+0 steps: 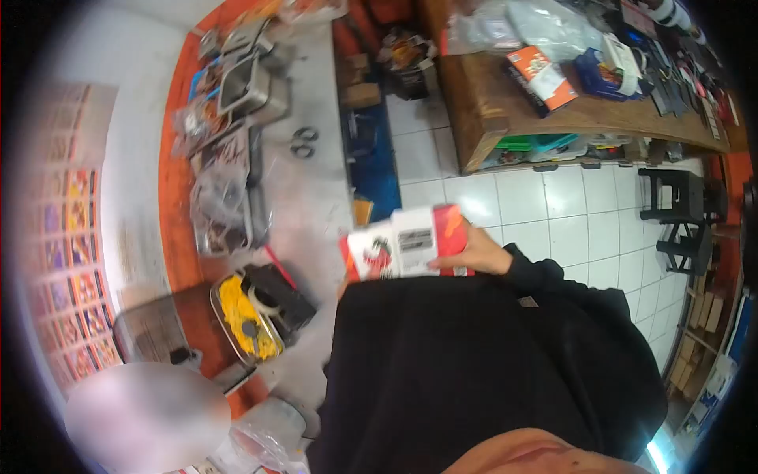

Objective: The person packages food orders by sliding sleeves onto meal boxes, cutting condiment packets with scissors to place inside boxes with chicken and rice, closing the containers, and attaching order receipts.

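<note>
In front of my black top I hold a white and red paper food box [414, 243], printed with a red picture and black lettering. My right hand [478, 251] is closed around its right end, with a finger across the white face. Just a sliver of my left hand [342, 289] shows, against the box's lower left edge; the rest is hidden behind the box and my clothing. Left of the box lies a pale metal counter [316, 189].
On the counter stand metal trays [253, 88], plastic bags [221, 197], a container of yellow shredded food [243, 316] and a black box [284, 296]. To the right are a wooden desk [489, 103] bearing an orange and black box [542, 80], and black stools [671, 197].
</note>
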The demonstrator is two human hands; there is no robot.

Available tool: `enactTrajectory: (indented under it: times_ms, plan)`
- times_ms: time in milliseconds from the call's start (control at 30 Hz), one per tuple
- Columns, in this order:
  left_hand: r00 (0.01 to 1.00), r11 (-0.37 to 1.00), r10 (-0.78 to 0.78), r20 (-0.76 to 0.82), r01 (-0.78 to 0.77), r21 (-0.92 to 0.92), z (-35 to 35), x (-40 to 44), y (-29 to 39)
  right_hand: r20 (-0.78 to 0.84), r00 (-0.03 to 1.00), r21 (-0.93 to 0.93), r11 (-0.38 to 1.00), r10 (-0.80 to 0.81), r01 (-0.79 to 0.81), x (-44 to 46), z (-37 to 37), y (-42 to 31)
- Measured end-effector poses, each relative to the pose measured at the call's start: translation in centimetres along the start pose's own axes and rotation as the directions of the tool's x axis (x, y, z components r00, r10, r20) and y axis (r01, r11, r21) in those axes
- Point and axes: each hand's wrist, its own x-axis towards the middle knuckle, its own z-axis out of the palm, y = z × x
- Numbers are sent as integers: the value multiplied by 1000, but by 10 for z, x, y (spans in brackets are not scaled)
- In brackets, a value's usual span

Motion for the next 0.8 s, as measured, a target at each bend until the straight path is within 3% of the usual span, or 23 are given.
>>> enactTrajectory:
  times_ms: [33,100,167,233,267,300,367,400,433,467,533,567,600,667,700,733,767,800]
  plan:
    - [996,996,43,75,-48,73,14,36,30,-93,994,103,994,50,-40,2,-25,2]
    - [962,963,145,232,-192,191,54,112,98,-338,937,106,993,86,-53,11,-74,8]
    - [903,917,237,357,-330,225,104,180,178,-431,902,262,959,16,108,33,-124,23]
    - [881,948,231,413,-300,109,162,242,237,-552,833,310,935,27,175,65,-171,47]
    - [861,940,215,461,-310,141,189,296,244,-585,780,341,940,223,-13,81,-189,67]
    - [840,930,195,506,-323,177,209,325,247,-645,745,364,926,172,101,93,-202,76]
    - [715,974,219,664,-198,-108,237,299,305,-711,701,374,877,64,300,115,-228,86]
    - [813,915,334,478,-400,42,255,354,294,-687,710,468,841,154,270,121,-240,88]
    - [844,818,455,284,-522,242,272,407,272,-682,692,551,789,237,273,123,-241,82]
    - [858,834,498,130,-514,200,284,401,268,-673,668,625,727,318,284,124,-241,76]
    - [854,845,520,-31,-509,164,297,389,284,-601,652,721,665,463,192,134,-253,84]
    - [866,856,499,-32,-486,175,293,380,284,-585,633,737,658,507,155,140,-256,95]
    - [905,905,424,-12,-424,39,283,352,287,-541,664,774,614,516,152,138,-260,107]
    - [818,819,560,-128,-571,-64,262,318,272,-445,730,813,575,519,87,133,-261,100]
    - [877,884,468,-108,-464,63,247,299,256,-273,750,909,416,603,-4,140,-288,143]
    - [844,848,528,-88,-531,-1,230,279,233,-147,851,945,324,505,-29,132,-279,118]
    - [745,762,643,-176,-646,46,215,252,204,-249,892,874,485,377,38,127,-259,95]
    - [877,844,479,32,-450,-292,192,226,173,-308,846,834,552,436,19,121,-244,87]
